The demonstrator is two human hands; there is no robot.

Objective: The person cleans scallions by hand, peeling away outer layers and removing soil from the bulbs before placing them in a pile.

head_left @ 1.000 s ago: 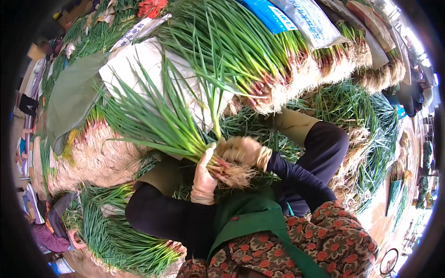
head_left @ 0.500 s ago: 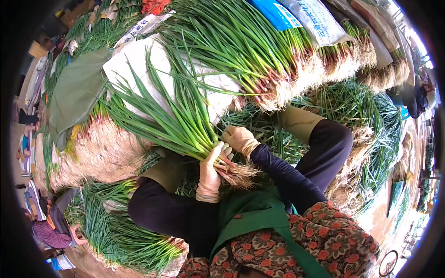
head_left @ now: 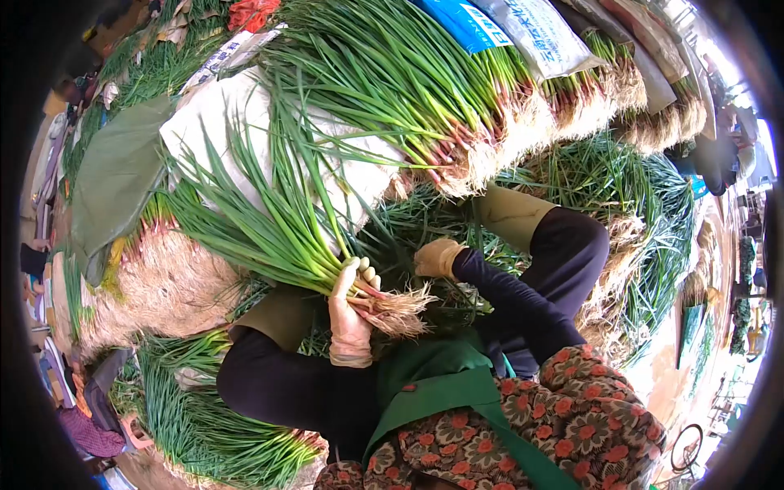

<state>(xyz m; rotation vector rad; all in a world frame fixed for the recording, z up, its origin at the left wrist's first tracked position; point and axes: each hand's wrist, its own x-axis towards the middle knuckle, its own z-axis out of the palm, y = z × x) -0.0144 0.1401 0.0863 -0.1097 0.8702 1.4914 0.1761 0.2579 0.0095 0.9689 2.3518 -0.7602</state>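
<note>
My left hand (head_left: 351, 306), in a pale glove, is wrapped around a bunch of green onions (head_left: 286, 220) just above the roots. The long green leaves fan out to the upper left over a white sheet (head_left: 220, 114), while the reddish stems and stringy roots point right. My right hand (head_left: 438, 259), also gloved, is apart from the bunch, between my knees above loose green leaves. Its fingers look curled in, and whatever they may hold is hidden.
A large row of green onions (head_left: 392, 82) lies ahead, partly under blue and white plastic bags (head_left: 535, 37). At left, a dark green cover (head_left: 118, 180) lies by a root-covered stack (head_left: 175, 273). More onions (head_left: 645, 196) lie to the right and another pile (head_left: 220, 408) at lower left.
My right hand has moved away from the bunch, to the right. My left hand still grips the onions, which appear slightly further left as the whole view shifts.
</note>
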